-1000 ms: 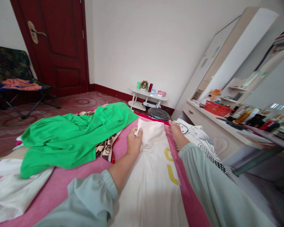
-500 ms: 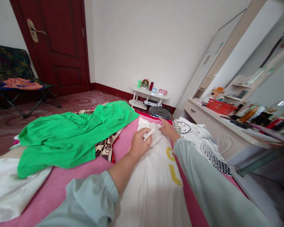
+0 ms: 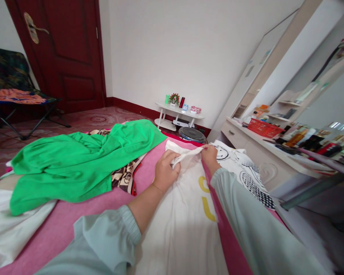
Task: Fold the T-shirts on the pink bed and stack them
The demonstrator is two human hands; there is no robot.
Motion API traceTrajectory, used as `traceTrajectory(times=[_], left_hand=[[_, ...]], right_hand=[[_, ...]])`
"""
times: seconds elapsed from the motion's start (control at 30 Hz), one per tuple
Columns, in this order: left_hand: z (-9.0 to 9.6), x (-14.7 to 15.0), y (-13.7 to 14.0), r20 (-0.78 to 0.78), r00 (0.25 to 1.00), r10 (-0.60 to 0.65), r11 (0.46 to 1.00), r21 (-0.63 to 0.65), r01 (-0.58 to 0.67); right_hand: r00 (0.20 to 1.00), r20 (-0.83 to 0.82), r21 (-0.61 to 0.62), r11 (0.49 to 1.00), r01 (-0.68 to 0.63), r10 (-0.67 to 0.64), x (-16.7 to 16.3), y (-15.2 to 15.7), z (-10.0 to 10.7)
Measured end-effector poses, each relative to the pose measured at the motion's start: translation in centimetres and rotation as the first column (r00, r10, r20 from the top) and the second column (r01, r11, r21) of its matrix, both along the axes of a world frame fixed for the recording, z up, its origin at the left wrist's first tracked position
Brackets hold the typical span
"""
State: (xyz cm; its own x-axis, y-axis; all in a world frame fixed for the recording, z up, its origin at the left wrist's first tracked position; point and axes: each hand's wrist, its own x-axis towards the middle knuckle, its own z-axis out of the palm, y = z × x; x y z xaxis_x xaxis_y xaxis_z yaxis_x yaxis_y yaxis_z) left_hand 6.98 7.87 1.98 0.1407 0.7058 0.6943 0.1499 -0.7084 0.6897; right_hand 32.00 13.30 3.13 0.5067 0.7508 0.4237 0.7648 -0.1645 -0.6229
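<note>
A white shirt [image 3: 186, 214] with yellow lettering lies lengthwise on the pink bedspread [image 3: 86, 221]. Near its far end, my left hand [image 3: 166, 170] is closed on a fold of the cloth. My right hand [image 3: 210, 154] pinches the same raised fold at its right end, so a strip of fabric stretches between the two. To the left, a green garment [image 3: 83, 160] is spread over a brown patterned garment [image 3: 126, 177]. On the right, beside my right forearm, lies a white garment with black cartoon print [image 3: 246, 168].
Another white garment [image 3: 14, 233] lies at the near left. A dressing table [image 3: 260, 152] with a red basket [image 3: 265, 128] and several bottles stands on the right. Beyond the bed are a small white table [image 3: 177, 109] and a round dark lid [image 3: 192, 134]. A folding chair [image 3: 14, 88] stands by the door.
My right hand has moved right and now pinches the cloth, after reaching with a finger extended. The fold between my hands has been drawn out straighter. The view has shifted slightly.
</note>
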Motion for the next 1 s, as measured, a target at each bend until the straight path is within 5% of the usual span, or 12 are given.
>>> traceTrajectory(times=[0.27,0.47,0.67,0.83,1.0], left_hand=[[-0.2,-0.2,-0.6,-0.193,0.978,-0.073,0.993,0.074,0.089],[0.0,-0.2,-0.4,-0.07,0.998,0.011,0.998,0.064,-0.007],[0.0,-0.2,-0.1,-0.001,0.999,0.051,0.998,0.033,-0.051],[-0.2,-0.1,-0.2,-0.076,0.995,-0.065,0.992,0.105,0.073],[0.2,-0.4,-1.4,-0.245,0.943,-0.224,0.956,0.132,0.262]], right_hand=[[0.998,-0.056,0.083,0.996,0.025,-0.02,-0.1,-1.8,-2.4],[0.994,-0.086,0.13,0.988,0.08,-0.069,-0.6,-2.4,-3.6],[0.982,-0.135,0.024,0.991,-0.131,0.133,0.0,-0.7,-3.2],[0.956,-0.102,-0.059,0.957,-0.283,0.276,-0.9,-0.7,-2.8],[0.975,-0.098,0.05,0.979,-0.196,0.2,-3.8,-4.2,-2.7]])
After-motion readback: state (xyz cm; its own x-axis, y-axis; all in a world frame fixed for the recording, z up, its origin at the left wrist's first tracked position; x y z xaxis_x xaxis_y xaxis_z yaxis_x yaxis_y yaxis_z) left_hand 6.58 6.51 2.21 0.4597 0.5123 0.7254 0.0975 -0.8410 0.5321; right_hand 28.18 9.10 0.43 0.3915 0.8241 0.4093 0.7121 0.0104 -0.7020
